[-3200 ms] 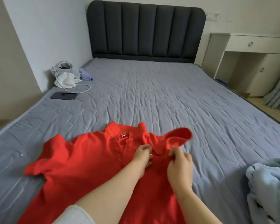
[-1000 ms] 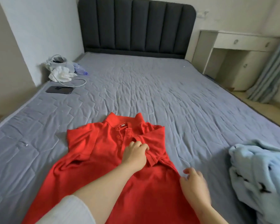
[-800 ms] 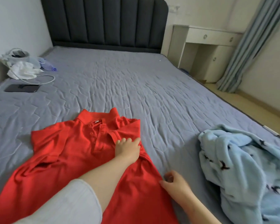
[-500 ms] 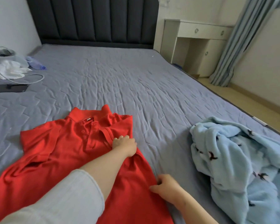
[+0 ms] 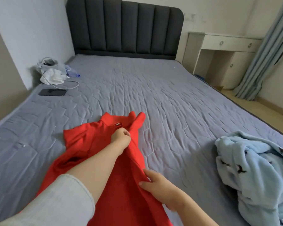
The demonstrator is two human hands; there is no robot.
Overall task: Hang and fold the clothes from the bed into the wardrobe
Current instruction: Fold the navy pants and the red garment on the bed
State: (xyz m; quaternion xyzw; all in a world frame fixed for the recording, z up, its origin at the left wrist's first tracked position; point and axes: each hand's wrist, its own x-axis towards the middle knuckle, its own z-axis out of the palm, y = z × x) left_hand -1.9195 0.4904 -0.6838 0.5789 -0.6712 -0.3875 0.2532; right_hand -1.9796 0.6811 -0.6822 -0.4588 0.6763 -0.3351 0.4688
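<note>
The red shirt's (image 5: 121, 198) neck label (image 5: 118, 124) is illegible.

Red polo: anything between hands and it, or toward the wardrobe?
Nothing visible between: left hand grips red polo near the collar, right hand pinches its side edge. Blue fleece lies apart on the right. Wardrobe is out of view.

A partly folded red shirt (image 5: 121, 201) and crumpled pale-blue garment (image 5: 252, 168) lie on the bed (image 5: 170, 103).
</note>
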